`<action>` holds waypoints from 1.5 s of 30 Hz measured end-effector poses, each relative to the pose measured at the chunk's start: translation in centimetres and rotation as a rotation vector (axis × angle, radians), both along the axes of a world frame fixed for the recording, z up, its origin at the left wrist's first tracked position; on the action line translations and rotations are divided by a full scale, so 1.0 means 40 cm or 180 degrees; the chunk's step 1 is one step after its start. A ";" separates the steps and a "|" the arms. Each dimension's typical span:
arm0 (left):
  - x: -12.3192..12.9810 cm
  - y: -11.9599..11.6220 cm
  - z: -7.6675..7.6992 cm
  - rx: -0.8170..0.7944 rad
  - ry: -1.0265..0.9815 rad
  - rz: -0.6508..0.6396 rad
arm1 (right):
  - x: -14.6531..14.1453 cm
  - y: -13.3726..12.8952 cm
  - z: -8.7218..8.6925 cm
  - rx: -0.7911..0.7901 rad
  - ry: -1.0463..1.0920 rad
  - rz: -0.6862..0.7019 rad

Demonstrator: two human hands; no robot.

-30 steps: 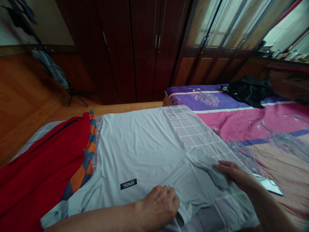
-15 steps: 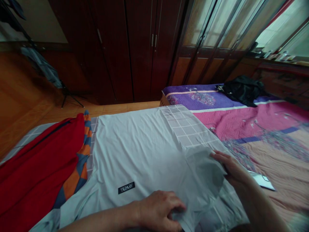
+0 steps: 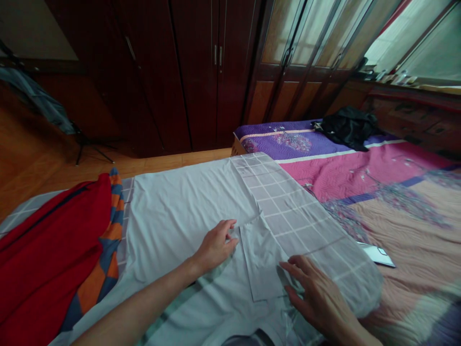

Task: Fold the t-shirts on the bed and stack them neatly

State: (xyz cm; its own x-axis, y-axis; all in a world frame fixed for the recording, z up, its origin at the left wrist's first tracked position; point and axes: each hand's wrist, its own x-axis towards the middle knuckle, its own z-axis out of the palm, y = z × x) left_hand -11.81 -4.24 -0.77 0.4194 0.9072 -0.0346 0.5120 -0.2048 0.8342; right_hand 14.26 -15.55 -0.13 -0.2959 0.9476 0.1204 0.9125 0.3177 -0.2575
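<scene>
A light grey T-shirt lies spread on a grey checked cover, lightly wrinkled. Its sleeve on the right is folded inward and rests flat over the body of the shirt. My left hand hovers at or just touches the shirt, left of that sleeve, thumb and fingers apart and holding nothing. At the sleeve's right edge is my right hand, fingertips against the fabric, with thumb and fingers spread. The dark printed label on the shirt is mostly hidden under my left forearm.
A red garment with an orange and blue checked edge lies at left. The checked cover ends beside a colourful bedspread, which bears a black bundle and a flat white object. Dark wardrobes stand behind.
The sleeve, lifted in my right hand before, now lies folded over the shirt. My left hand has moved up and forward, and my right hand has come down nearer to me.
</scene>
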 end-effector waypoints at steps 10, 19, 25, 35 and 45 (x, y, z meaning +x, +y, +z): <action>0.166 0.082 -0.042 0.0739 0.0693 -0.0145 | 0.070 -0.021 -0.017 -0.0386 -0.0443 -0.0558; 0.145 0.058 -0.043 0.1460 0.0803 -0.0407 | 0.015 0.069 0.003 0.0526 -0.0279 0.0016; 0.137 0.059 -0.044 0.1591 0.1032 -0.0407 | -0.038 0.177 -0.071 0.0581 -0.0701 0.0048; 0.132 0.075 -0.057 0.1754 0.1067 -0.0390 | -0.059 0.138 -0.142 0.0977 -0.0836 0.0529; -0.116 0.062 0.093 0.1357 0.1059 -0.0701 | -0.024 0.193 -0.130 0.1117 -0.0629 0.1005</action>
